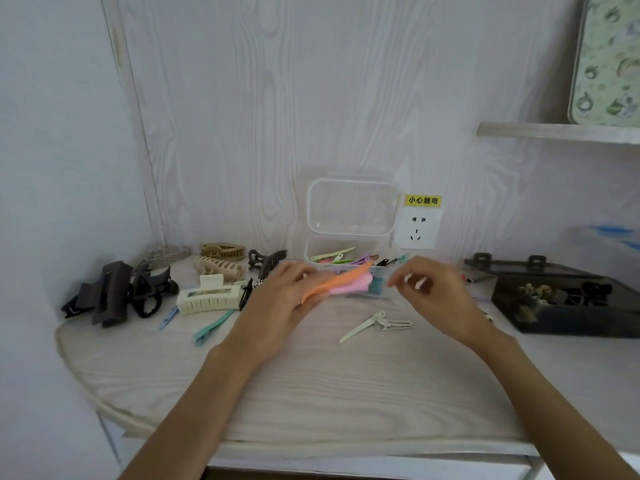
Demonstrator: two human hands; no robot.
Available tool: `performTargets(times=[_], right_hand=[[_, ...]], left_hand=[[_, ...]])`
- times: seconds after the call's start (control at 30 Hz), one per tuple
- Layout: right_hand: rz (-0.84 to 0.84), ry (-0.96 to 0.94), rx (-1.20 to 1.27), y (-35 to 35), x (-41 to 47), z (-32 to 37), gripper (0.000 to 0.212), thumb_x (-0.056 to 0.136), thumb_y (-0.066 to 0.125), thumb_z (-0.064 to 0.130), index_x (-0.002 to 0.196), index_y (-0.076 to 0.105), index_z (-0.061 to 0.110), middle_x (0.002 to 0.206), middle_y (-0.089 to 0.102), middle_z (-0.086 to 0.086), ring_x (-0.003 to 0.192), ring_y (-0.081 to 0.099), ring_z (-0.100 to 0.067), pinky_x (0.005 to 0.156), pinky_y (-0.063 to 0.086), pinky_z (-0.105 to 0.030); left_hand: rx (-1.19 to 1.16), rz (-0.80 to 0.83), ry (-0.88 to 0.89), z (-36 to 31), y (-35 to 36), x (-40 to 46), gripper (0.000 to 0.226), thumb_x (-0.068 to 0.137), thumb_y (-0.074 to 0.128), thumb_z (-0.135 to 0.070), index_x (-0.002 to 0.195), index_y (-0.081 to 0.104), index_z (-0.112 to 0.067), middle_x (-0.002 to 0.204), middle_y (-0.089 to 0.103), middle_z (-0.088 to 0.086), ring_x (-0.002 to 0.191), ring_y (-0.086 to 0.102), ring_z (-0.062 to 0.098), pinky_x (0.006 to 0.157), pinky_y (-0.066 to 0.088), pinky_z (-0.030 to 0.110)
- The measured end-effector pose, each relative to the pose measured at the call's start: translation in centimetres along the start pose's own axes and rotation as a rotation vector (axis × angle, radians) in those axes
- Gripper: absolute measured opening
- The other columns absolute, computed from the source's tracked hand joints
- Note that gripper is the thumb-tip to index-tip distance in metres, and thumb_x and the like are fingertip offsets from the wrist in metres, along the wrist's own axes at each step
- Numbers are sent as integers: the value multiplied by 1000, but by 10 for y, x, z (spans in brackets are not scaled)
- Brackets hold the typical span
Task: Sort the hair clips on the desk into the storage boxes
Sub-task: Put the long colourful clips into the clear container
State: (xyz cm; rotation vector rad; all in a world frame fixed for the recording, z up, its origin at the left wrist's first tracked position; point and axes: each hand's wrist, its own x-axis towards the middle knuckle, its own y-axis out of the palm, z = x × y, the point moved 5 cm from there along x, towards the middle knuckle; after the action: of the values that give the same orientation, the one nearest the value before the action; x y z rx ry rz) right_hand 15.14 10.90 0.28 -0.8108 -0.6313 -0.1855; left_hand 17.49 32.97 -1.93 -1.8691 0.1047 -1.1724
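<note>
Left hand [284,296] fingers [294,271] closed round a flat orange clip [337,280] w/ a pink one [349,287] beneath, mid-frame, just in front of the clear box [346,252]. Right hand [436,292] half-curled, apparently empty. Step, prob.: dropping slim duckbill clips into clear box. Next: tip over rim, release. Smooth matte plastic, tapered. Chunky toothed claw clips [211,297] at left of desk [311,393]; dark box [568,299] right.

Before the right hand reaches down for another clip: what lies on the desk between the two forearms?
In the head view, a pale green clip and a silver snap clip lie touching on the desk between the forearms; the rest is bare.
</note>
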Motion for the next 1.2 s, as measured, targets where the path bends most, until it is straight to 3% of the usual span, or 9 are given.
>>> performTargets(times=[0.1,0.17,0.27,0.37,0.5,0.73,0.93,1.1,1.2], right_hand=[[483,175,24,25,-17,-23,39,84,62,9,115,60,32,123,58,11,110,50,-6,91,41,-19],[662,140,-70,38,-23,-29,46,88,60,19,130,48,35,137,41,16,127,33,-5,111,24,-25],[521,-27,-85,37,-20,-21,30,89,59,26,118,61,34,125,53,10,113,42,3,104,28,-20],[426,-65,-41,35,-20,-13,21,87,62,23,107,69,23,102,60,2,84,49,4,75,35,-6],[368,-91,-78,39,-19,-9,18,88,60,23,104,68,25,90,57,5,75,51,-4,69,39,-13],[-282,45,-86,0,27,4,21,91,54,25,110,65,26,89,54,10,82,47,-6,67,34,-12],[121,185,-494,39,58,-17,33,96,40,37,123,56,29,124,55,-3,118,42,-25,93,29,-37],[-136,55,-397,43,50,26,29,89,55,35,115,61,22,116,61,0,114,48,-24,94,33,-35],[-88,-190,-259,75,38,80,17,87,59,29,100,67,20,96,65,2,94,55,-19,79,38,-28]], left_hand=[[65,-270,25,-11,-16,20,31,93,47,-33,124,53,-28,103,53,-5,94,44,12,74,39,21],[53,-232,-33,-6,-9,40,31,93,49,-32,122,59,-25,101,57,-3,94,44,13,76,40,26],[34,-49,-145,9,20,60,30,95,49,-31,124,57,-30,105,61,-4,97,48,18,82,35,32],[6,30,-256,20,40,62,36,97,43,-34,131,51,-28,114,65,-4,104,53,22,90,32,33],[13,64,-256,29,41,50,44,96,30,-43,133,47,-26,117,65,-2,109,56,25,94,37,38],[15,24,-285,28,33,46,46,93,31,-41,113,66,-20,124,60,-7,117,48,20,98,35,35],[-87,-239,-491,30,-18,27,21,92,53,-26,110,62,-23,109,64,-6,99,56,11,80,43,24],[137,-286,-680,66,-78,-35,13,92,52,-21,99,62,-25,100,65,-4,93,59,19,71,46,33],[257,-165,-856,89,-97,-66,20,95,45,-20,110,58,-19,109,65,7,97,60,29,71,44,35]])
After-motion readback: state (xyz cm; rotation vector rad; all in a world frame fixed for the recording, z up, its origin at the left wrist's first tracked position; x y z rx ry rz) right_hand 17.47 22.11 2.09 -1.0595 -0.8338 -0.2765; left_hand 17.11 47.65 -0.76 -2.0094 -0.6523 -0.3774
